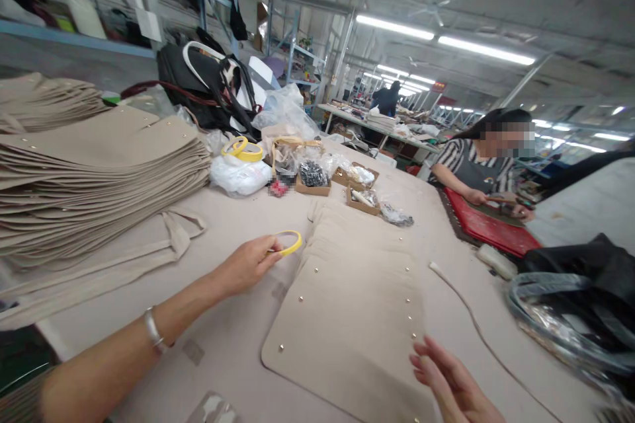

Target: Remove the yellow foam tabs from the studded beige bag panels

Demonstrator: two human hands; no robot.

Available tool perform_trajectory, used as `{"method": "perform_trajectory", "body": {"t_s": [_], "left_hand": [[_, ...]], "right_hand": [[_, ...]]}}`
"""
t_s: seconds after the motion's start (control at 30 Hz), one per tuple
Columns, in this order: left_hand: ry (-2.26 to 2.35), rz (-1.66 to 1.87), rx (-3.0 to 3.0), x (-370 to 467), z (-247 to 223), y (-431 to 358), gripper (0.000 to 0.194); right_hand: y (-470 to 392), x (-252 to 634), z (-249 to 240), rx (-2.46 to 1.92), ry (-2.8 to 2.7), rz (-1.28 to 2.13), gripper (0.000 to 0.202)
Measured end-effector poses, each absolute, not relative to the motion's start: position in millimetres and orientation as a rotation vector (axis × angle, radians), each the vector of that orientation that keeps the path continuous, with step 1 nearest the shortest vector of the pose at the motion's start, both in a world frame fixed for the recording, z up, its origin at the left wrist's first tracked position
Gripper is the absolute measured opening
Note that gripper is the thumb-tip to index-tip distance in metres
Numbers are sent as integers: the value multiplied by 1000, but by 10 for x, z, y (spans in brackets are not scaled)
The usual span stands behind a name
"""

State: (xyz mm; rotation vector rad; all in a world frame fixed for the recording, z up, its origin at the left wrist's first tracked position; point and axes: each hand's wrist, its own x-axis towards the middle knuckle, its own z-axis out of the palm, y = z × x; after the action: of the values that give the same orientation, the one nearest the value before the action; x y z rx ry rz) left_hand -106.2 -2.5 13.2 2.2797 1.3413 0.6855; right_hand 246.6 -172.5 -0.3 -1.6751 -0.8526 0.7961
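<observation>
My left hand [247,266] pinches a thin yellow tape roll [289,244] just above the table, at the left edge of a stack of beige studded panels [357,297]. My right hand [449,380] hovers at the near right corner of the top panel, fingers apart and holding nothing. The top panel lies flat with small metal studs along its edges.
A tall pile of beige panels [99,178] fills the left. Beige straps [173,238] lie beside it. More yellow tape rolls [244,149], bags and small boxes of hardware [362,200] sit further back. A seated person [476,168] works over a red mat [491,228] at the right. Black bags [585,304] lie near right.
</observation>
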Motion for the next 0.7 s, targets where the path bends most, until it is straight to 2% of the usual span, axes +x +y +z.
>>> {"method": "perform_trajectory", "body": {"t_s": [0.1,0.27,0.4,0.53,0.63,0.7], "left_hand": [[1024,717,1984,-855,310,-568,25],[741,590,1794,-520,322,-1284,25],[720,540,1668,-371,206,-1522,21],[765,576,1584,-243,116,-1613,31],[745,627,1717,-118,81,-1645,16],[728,630,1756,-53,68,-1656,21]], "right_hand": [[-1829,1840,-18,-1464,-947,1010,46],[-1937,1134,-41,-1243,-1011,1164,38],[-2071,1100,-42,-1273,-947,1170,27],[-2208,1156,-116,-1312,-975,1141,23],[-2290,1157,-151,-1354,-1096,1043,21],[-2341,1201,-138,-1411,-1200,970,22]]}}
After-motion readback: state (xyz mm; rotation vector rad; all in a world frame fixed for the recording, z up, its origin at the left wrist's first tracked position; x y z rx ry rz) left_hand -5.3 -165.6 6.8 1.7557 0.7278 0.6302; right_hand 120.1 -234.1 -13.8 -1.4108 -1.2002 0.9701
